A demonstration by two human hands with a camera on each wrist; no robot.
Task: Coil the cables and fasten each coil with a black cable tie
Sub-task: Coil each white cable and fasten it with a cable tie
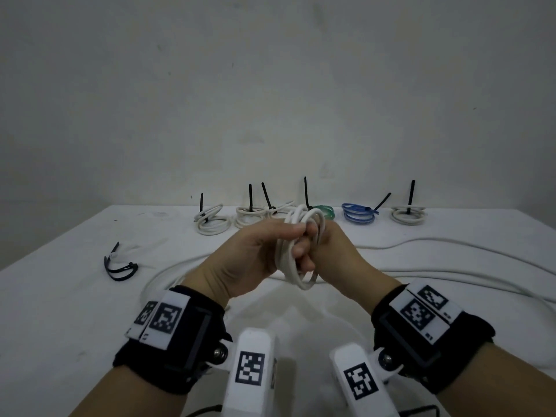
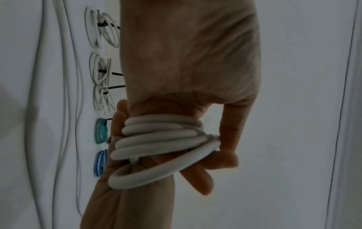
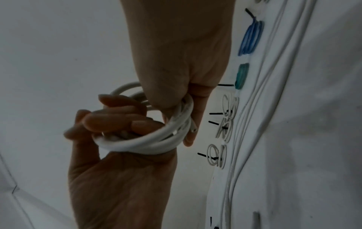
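I hold a white cable coil (image 1: 304,281) in the air over the middle of the table, between both hands. My left hand (image 1: 264,245) grips its left side with the fingers curled through the loops. Opposite it, my right hand (image 1: 328,245) grips the right side, its thumb and fingers pinching the strands. The left wrist view shows several turns of the coil (image 2: 156,139) bunched against the left palm (image 2: 186,62). In the right wrist view a cut cable end (image 3: 192,130) pokes out of the coil (image 3: 147,144). No tie shows on this coil. Loose black cable ties (image 1: 120,266) lie at the left.
Along the far edge stands a row of tied coils: white ones (image 1: 210,221), a green one (image 1: 325,212), a blue one (image 1: 359,215) and another white one (image 1: 407,216), black tie tails sticking up. A long loose white cable (image 1: 451,272) snakes over the white table (image 1: 60,311) beneath my hands.
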